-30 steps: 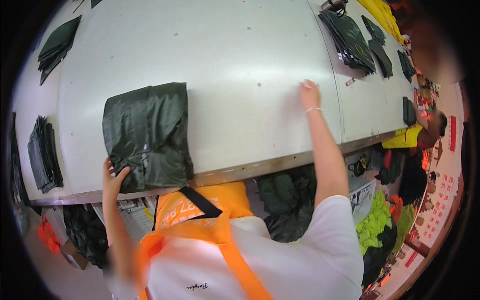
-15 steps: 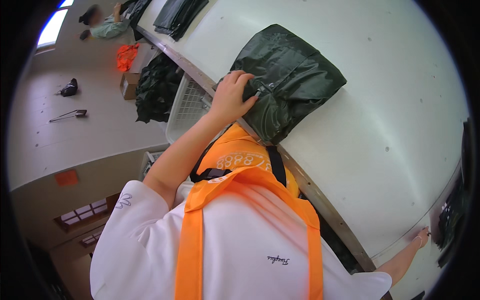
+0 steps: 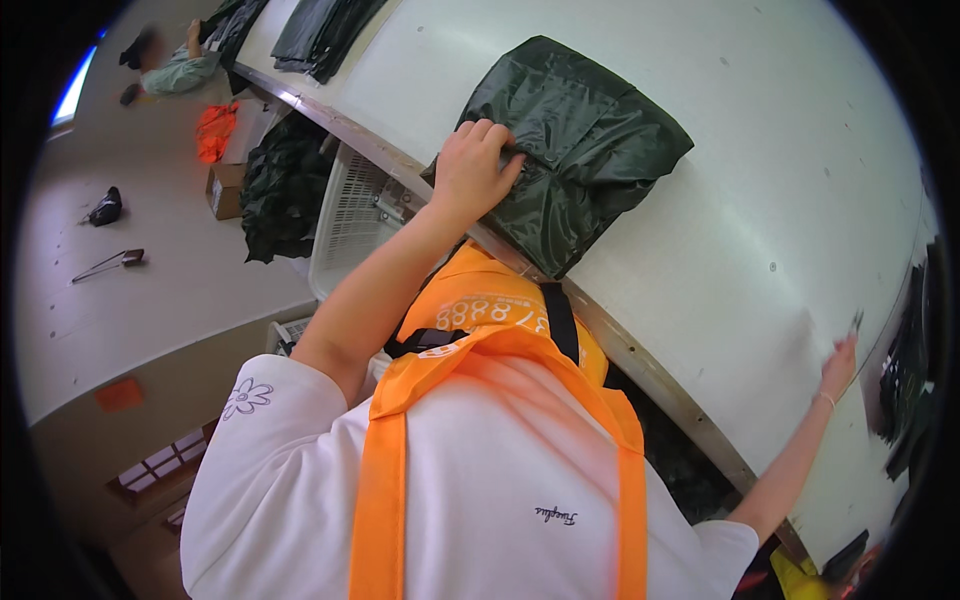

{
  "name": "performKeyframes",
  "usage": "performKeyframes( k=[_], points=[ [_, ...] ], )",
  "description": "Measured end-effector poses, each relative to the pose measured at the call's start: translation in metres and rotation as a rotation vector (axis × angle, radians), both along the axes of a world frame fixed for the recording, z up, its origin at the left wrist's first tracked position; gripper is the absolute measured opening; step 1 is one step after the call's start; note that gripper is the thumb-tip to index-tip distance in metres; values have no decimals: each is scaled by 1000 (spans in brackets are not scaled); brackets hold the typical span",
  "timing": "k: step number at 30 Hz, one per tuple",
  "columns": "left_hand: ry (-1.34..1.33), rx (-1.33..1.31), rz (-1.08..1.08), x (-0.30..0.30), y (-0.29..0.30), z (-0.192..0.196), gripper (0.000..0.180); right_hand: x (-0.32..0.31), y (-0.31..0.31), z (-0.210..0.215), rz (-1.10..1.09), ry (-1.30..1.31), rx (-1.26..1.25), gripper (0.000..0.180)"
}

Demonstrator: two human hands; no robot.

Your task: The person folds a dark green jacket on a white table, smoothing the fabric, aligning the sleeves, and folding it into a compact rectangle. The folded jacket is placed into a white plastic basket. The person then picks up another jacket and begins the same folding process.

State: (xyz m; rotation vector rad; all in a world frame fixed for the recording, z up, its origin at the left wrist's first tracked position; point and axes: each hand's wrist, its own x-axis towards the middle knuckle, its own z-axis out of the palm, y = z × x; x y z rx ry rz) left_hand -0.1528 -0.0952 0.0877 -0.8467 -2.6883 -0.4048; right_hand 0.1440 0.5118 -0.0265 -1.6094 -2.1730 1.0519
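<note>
A dark green, shiny coated garment, folded into a bundle, lies on the white table near its front edge. My left hand is on its left side, the fingers curled over and closed on a fold of the fabric. Far to the right, over the table, is my right hand, smeared by motion. A small, thin, dark tool sticks up from its fingers; the blur hides its exact kind. Between the two hands lies a stretch of white tabletop.
Folded dark garments lie at the table's far left, and a dark pile at its right edge. Below the metal front edge stands a white plastic basket, beside heaped dark cloth. Another person works at upper left.
My right hand has risen from the table's right edge, moving farther up the tabletop with the small tool now showing. My left hand stays on the garment, its fingers more curled.
</note>
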Motion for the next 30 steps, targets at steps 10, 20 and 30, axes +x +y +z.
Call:
performKeyframes(
  k=[10,20,30],
  points=[
    [155,314,-97,-9,-3,-13,22,-227,-415,140,920,406,-154,23],
    [189,384,-77,-9,-7,-17,24,-258,-448,129,1079,236,-52,26],
    [196,357,-69,-9,-8,-17,23,-261,-441,141,1166,169,-27,22]
  ],
)
